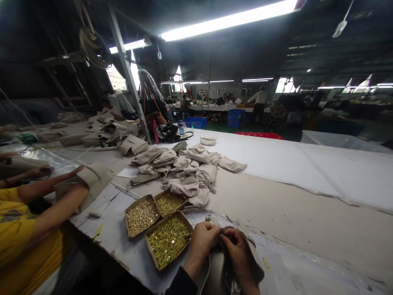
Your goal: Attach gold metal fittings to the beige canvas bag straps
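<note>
- Leftmost, at nine o'clock, a co-worker's arm in a yellow sleeve rests on the worktop.
- Three trays of brass studs sit at seven o'clock.
- Left hand: fingers pinched shut on the bag, at six o'clock.
- Right hand: fingers closed on its top edge.
- It looks soft, light and floppy; best gripped by the stiffer edge near the metal fitting.

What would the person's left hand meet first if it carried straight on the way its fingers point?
The left hand points right, fingers curled on the beige piece. It would likely meet the right hand almost at once; they look touching, though depth is unclear.
</note>
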Motion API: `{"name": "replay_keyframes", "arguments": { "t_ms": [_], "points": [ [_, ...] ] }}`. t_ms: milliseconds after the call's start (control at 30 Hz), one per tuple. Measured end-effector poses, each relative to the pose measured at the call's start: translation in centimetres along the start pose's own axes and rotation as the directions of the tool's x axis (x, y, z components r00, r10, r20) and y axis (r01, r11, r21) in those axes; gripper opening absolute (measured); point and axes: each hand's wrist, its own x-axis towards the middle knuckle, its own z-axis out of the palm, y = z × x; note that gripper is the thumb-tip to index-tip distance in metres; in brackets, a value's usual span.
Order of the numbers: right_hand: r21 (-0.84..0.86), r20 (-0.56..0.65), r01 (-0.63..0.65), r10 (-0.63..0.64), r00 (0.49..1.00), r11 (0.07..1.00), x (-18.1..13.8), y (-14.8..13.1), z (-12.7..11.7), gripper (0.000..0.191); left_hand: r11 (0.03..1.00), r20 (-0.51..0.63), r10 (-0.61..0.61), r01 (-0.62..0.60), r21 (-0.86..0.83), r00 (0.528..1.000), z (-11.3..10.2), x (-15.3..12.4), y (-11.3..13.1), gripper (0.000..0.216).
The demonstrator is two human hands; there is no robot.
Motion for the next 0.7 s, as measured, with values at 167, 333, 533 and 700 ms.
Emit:
{"name": "replay_keyframes", "arguments": {
  "t_ms": [167,333,533,700],
  "points": [
    [-0.036,-0.041,0.002,-0.003,0.999,0.999,0.1,0.0,0.3,0.028,0.999,0.008,-0.014,0.014,-0.031,1.0,0.0,0.5,-0.7,0.034],
    [-0.002,-0.078,-0.016,0.016,0.997,1.0,0.3,0.2,0.7,0.02,0.999,0.007,-0.008,0.009,-0.049,1.0,0.1,1.1,-1.4,0.05],
    [-0.061,-0.105,0.037,-0.043,0.994,0.997,0.0,0.4,1.0,0.017,0.999,-0.031,0.015,-0.016,-0.044,0.999,0.1,1.4,-1.9,0.06],
    [-0.002,-0.122,0.012,-0.012,0.992,1.0,-0.2,0.8,1.5,0.03,0.998,-0.019,-0.001,0.0,-0.058,1.0,-0.1,1.5,-1.8,0.064]
  ]
}}
